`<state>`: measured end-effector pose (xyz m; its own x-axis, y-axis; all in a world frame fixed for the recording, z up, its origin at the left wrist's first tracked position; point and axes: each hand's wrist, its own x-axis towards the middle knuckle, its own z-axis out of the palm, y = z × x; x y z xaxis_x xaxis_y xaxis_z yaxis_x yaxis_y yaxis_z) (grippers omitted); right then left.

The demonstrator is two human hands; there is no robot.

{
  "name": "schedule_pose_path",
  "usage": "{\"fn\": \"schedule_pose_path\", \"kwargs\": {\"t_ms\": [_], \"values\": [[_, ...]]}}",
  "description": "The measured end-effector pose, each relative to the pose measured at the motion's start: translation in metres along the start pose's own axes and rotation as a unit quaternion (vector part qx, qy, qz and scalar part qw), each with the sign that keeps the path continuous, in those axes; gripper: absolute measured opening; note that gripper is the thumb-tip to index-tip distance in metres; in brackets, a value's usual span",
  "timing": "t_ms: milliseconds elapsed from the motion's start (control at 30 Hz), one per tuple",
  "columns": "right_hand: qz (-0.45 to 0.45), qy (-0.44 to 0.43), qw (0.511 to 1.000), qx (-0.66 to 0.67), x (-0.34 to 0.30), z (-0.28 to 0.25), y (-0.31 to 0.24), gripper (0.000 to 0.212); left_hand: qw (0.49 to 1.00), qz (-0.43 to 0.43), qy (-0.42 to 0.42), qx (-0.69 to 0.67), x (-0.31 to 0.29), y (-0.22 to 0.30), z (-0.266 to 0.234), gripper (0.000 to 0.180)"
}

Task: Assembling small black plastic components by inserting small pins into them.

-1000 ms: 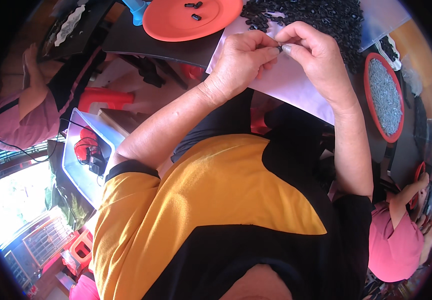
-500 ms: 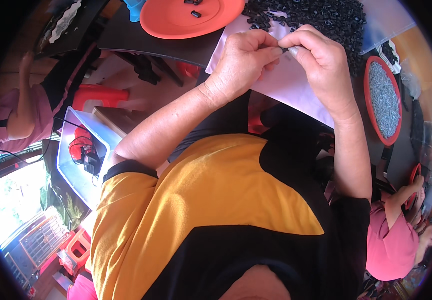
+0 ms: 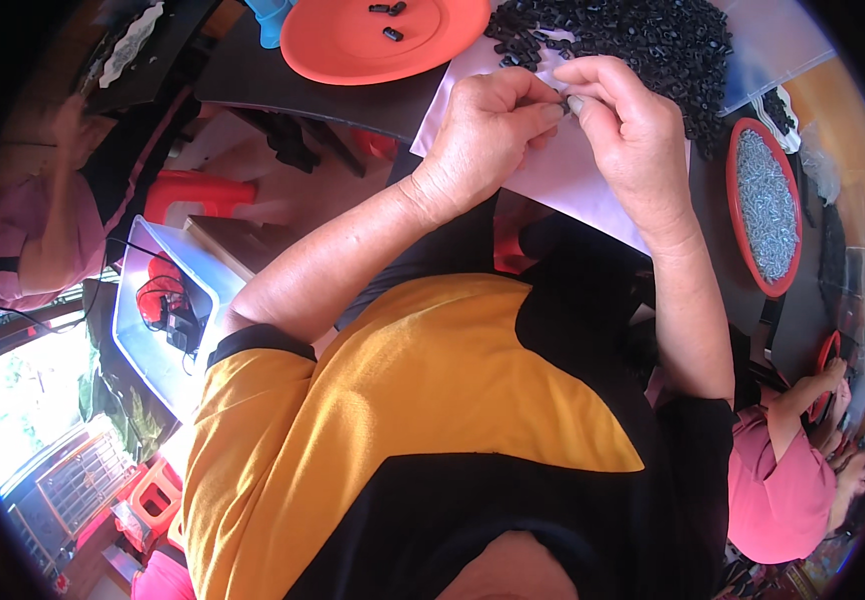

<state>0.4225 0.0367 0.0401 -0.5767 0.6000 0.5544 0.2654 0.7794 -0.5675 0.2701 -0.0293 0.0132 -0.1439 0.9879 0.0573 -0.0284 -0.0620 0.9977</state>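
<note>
My left hand (image 3: 488, 135) pinches a small black part (image 3: 566, 104) between thumb and fingers, with most of it hidden. My right hand (image 3: 635, 135) meets it from the other side, its thumb against the part and its index finger bent above. Both hands are over a pale pink sheet (image 3: 573, 175). Just beyond them spreads a heap of small black plastic parts (image 3: 633, 40). To the left of the heap, an orange-red plate (image 3: 323, 45) carries a few similar black pieces.
Right of my hands lies a red dish (image 3: 732, 200) full of silvery screws (image 3: 768, 205). A clear plastic sheet or bin (image 3: 773, 50) is at the far right. A white bin (image 3: 143, 340) with a cable and red item stands lower left, near a red stool (image 3: 203, 190). Co-workers sit on both sides.
My hands have dropped slightly nearer to me, still together at the small black part. The right index finger has lifted a little off it. The left co-worker's arm has moved.
</note>
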Motion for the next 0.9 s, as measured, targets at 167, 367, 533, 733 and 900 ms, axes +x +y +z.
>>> {"fn": "schedule_pose_path", "kwargs": {"t_ms": [167,367,533,733,900], "values": [[-0.035,0.018,0.996,-0.076,-0.004,0.003,-0.004,0.029,1.0,0.02,0.009,0.001,0.001,-0.005,0.001,0.01],[-0.045,0.024,0.997,-0.055,-0.004,-0.001,-0.003,0.03,1.0,0.012,0.012,0.012,-0.001,0.002,0.003,0.01],[-0.095,0.029,0.99,-0.101,-0.001,0.0,-0.004,0.021,1.0,0.005,0.025,0.002,-0.002,0.005,0.009,0.009],[-0.202,0.005,0.935,-0.29,-0.003,-0.002,-0.01,0.024,0.994,0.077,0.075,0.018,0.002,-0.013,0.021,0.008],[-0.053,-0.005,0.997,-0.056,-0.002,-0.002,0.001,0.019,0.994,0.071,0.084,-0.016,-0.003,-0.017,0.024,0.006]]}}
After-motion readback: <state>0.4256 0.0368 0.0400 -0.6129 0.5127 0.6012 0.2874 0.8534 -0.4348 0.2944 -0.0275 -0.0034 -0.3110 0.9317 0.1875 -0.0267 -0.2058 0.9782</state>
